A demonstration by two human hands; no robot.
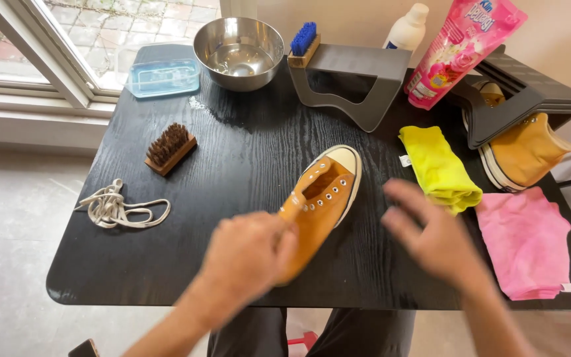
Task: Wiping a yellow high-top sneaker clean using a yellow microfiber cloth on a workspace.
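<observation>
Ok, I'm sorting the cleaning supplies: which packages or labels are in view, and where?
Pink pouch: back right, leaning on a grey stand, flower print.
White bottle: back, left of the pouch, plain.
Blue box: back left, clear lid.
Small white tags: on the yellow cloth and pink cloth.

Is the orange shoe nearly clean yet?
Just starting, it seems. The white laces are already out. The left hand holds the mustard-orange canvas shoe; the right hand hovers empty. The brown-bristled wooden brush and second orange shoe lie untouched.
</observation>
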